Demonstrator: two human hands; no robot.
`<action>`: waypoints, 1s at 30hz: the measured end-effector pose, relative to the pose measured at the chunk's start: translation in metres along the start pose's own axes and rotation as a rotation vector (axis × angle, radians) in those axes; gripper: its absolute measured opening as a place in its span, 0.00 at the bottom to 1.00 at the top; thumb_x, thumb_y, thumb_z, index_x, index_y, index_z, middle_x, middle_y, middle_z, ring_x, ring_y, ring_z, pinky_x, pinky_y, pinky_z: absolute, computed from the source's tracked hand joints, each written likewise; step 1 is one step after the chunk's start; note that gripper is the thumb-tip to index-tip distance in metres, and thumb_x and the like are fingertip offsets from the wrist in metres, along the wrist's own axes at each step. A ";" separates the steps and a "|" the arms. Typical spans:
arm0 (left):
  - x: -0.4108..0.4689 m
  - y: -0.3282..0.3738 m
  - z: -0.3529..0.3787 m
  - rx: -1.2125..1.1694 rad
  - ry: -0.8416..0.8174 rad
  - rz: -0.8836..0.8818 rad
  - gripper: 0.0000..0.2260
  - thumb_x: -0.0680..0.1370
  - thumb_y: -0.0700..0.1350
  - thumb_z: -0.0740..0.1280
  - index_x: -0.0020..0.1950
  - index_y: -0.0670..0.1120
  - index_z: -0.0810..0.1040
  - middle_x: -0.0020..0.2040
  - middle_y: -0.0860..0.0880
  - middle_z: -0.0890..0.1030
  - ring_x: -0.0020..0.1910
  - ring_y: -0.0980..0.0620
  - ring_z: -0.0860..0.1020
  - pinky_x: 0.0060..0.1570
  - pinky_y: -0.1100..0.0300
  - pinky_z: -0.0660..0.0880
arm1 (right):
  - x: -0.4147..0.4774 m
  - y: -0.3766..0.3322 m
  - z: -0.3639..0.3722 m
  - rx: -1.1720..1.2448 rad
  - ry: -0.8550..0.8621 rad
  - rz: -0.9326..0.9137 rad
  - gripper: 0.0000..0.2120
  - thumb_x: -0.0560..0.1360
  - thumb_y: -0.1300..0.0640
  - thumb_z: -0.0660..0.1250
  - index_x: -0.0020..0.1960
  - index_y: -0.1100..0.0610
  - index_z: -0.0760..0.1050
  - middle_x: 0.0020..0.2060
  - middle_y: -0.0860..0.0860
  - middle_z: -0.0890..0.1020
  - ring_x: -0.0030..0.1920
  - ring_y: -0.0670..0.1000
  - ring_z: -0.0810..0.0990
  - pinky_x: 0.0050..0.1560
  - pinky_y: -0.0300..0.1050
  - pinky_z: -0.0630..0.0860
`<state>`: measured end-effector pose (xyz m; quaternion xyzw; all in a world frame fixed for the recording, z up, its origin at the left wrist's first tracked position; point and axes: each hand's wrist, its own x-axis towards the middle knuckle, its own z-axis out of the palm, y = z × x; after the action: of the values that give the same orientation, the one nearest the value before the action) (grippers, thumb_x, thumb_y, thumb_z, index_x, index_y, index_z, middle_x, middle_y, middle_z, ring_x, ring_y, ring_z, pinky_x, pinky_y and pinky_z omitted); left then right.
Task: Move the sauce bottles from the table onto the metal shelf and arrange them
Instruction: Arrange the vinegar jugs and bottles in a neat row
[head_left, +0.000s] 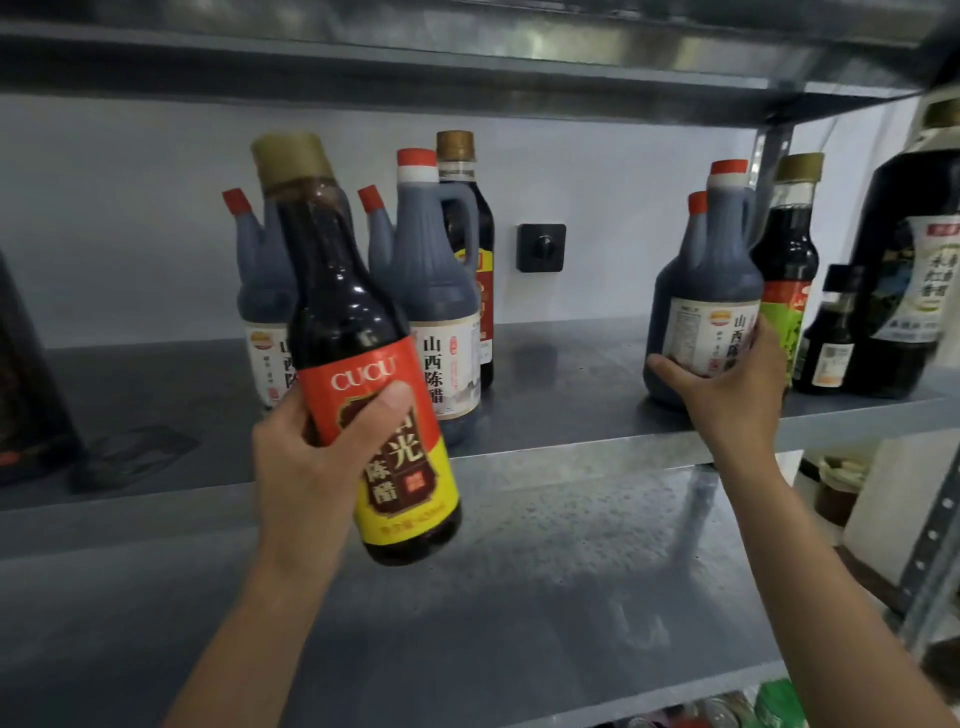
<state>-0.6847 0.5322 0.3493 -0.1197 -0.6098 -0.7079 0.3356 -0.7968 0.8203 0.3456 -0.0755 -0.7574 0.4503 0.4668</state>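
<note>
My left hand (311, 457) grips a dark vinegar bottle (353, 322) with a red and yellow CUCU label and a gold cap, held tilted in the air in front of the metal shelf (561, 415). My right hand (737, 389) is wrapped around the lower part of a dark jug with a red cap and a white label (706, 280), which stands on the shelf at the right. Two similar red-capped jugs (431, 291) and a tall gold-capped bottle (462, 208) stand at the shelf's middle left, behind the bottle in my left hand.
A green-labelled bottle (789, 260), a small black-capped bottle (831, 338) and a large dark jug (909, 249) crowd the shelf's right end. A black wall socket (541, 247) sits behind the gap. A dark package (31, 384) lies at the far left. Another shelf board (467, 78) runs overhead.
</note>
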 end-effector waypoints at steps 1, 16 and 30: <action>0.002 -0.001 -0.009 0.008 0.024 -0.009 0.16 0.57 0.56 0.73 0.42 0.54 0.80 0.37 0.55 0.84 0.37 0.55 0.83 0.35 0.65 0.78 | 0.002 0.000 0.004 -0.014 0.012 0.013 0.40 0.58 0.47 0.80 0.63 0.58 0.67 0.58 0.55 0.76 0.59 0.56 0.74 0.57 0.53 0.74; 0.015 -0.013 -0.055 0.113 0.007 -0.070 0.21 0.55 0.59 0.72 0.44 0.54 0.77 0.37 0.58 0.84 0.37 0.57 0.83 0.33 0.67 0.77 | -0.057 -0.051 0.055 0.153 -0.248 -0.084 0.47 0.50 0.37 0.78 0.61 0.59 0.67 0.57 0.56 0.73 0.57 0.55 0.75 0.54 0.55 0.77; 0.004 -0.014 -0.019 0.102 -0.219 0.011 0.21 0.57 0.59 0.72 0.47 0.54 0.77 0.41 0.59 0.84 0.41 0.58 0.83 0.36 0.68 0.77 | -0.081 -0.068 0.062 0.049 -0.248 -0.181 0.47 0.59 0.32 0.69 0.64 0.65 0.64 0.58 0.59 0.68 0.59 0.53 0.66 0.58 0.58 0.72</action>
<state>-0.6920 0.5139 0.3362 -0.1824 -0.6775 -0.6566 0.2766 -0.7794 0.6998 0.3355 0.0605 -0.8017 0.4306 0.4101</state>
